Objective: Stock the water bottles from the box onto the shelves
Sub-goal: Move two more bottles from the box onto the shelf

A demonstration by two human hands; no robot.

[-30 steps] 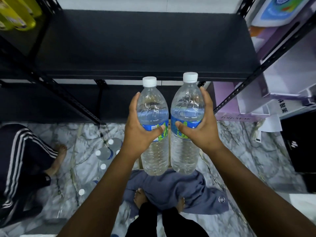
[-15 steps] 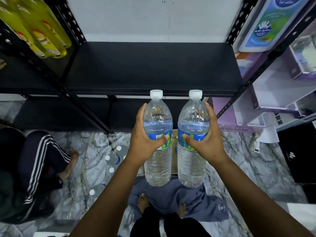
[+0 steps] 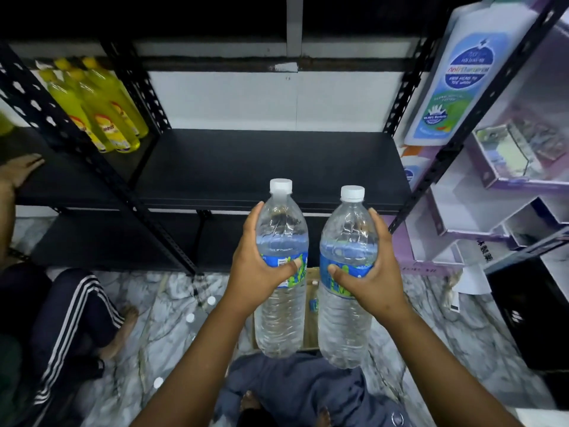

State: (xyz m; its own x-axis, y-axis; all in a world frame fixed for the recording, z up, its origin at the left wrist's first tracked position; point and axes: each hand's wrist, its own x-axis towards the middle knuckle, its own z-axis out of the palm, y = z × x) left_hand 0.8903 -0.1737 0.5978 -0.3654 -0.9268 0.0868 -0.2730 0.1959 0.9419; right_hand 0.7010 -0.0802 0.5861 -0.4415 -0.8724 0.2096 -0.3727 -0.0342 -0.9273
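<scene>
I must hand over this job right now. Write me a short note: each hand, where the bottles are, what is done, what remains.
Left hand grips one water bottle upright; right hand grips a second bottle. Both are in the air in front of the black shelf, not yet on it. No water bottles show on that shelf. More bottles lie on the floor. Left: set these two down, then fetch the rest.

Evenly lit from above, brightest on the far white wall [image 3: 234,100]. Deep shadow along the top edge and under the black shelf [image 3: 271,167]. Soft glints on the clear water bottles [image 3: 281,248]. Strong wide-angle bending at left and right edges; slight motion blur on the marble floor [image 3: 160,328] and outer corners.
</scene>
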